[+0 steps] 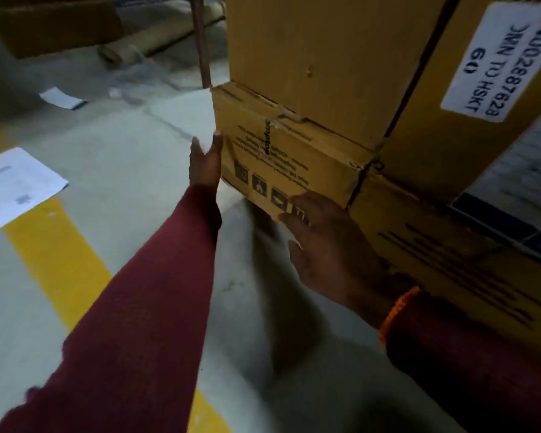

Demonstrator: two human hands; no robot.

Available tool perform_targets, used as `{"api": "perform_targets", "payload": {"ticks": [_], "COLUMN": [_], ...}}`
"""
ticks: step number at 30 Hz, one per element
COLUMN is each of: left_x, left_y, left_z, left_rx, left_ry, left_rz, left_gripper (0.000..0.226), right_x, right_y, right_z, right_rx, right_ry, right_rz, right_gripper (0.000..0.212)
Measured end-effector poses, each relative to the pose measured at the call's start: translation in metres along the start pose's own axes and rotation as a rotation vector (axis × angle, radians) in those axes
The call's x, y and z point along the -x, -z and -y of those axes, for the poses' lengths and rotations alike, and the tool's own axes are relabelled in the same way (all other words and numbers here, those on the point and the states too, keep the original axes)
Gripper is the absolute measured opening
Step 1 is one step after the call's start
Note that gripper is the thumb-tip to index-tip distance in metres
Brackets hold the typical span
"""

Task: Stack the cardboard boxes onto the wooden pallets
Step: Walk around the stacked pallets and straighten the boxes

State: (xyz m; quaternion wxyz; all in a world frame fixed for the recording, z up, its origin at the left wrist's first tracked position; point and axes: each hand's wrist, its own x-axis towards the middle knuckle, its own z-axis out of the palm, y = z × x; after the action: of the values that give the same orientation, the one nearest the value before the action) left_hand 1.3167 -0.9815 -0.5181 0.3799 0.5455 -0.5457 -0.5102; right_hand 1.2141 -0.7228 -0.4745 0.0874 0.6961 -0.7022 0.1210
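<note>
A low cardboard box [281,151] with printed text and handling icons sits at the bottom of a stack. A tall cardboard box [319,57] rests on top of it, bearing a white label [500,57]. My left hand [205,160] lies flat against the low box's left side, fingers straight. My right hand [322,245] presses its lower front edge near the icons, fingers spread. Another printed box [444,245] stands to the right, behind my right wrist. No wooden pallet is visible; what the stack rests on is hidden.
The concrete floor [132,170] carries a yellow painted stripe [60,254]. A white paper sheet [16,185] lies at the left, a smaller slip [61,98] farther back. A rust-coloured metal post [200,42] stands behind the stack. Rolled material [156,39] lies at the back.
</note>
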Motion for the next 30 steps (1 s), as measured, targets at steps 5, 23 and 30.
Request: {"api": "perform_targets", "payload": {"ticks": [5,23,30], "left_x": [0.000,0.028,0.155], "left_y": [-0.006,-0.009,0.052], "left_z": [-0.018,-0.021,-0.142], "left_rx": [0.160,0.195,0.094], "left_ry": [0.009,0.032,0.105], "left_rz": [0.175,0.152,0.209], "left_gripper": [0.051,0.065,0.050], "right_x": [-0.029,-0.045,-0.067], "right_y": [0.020,0.020,0.161], "right_z": [0.000,0.015,0.046], "right_rx": [0.295,0.333,0.016], "right_ry": [0.163,-0.134,-0.203], "right_rz": [0.000,0.227,0.520], "right_gripper": [0.049,0.072,0.078]}}
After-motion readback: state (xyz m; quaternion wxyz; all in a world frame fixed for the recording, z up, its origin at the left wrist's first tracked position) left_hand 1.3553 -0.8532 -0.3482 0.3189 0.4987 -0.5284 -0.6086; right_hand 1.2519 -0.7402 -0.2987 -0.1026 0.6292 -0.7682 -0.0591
